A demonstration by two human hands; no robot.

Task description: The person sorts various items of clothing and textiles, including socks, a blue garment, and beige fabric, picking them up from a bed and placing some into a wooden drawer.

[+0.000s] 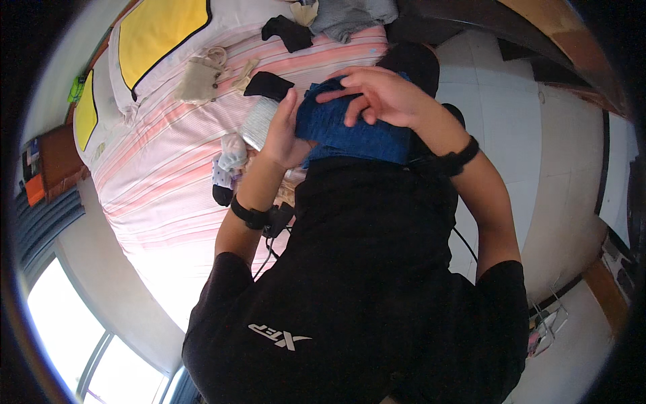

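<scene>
A folded piece of blue denim clothing (353, 134) lies across my lap, with loose, bunched cloth at its far left corner. My left hand (285, 134) is at the left edge of the denim, thumb raised and away from the cloth. Some of its fingers are hidden beside or under the fabric. Over the far part of the denim, my right hand (381, 96) has its fingers spread and partly bent, not closed on the cloth. Just past my left thumb are a folded black cloth (269, 86) and a folded light grey knit item (260, 122).
The bed (151, 187) has a pink striped cover. On it are a beige drawstring pouch (198, 81), a black sock-like piece (287, 34), a grey garment (348, 17), bunched small socks (232, 151) and yellow-panelled pillows (161, 35). A tiled floor (504, 126) lies to my right.
</scene>
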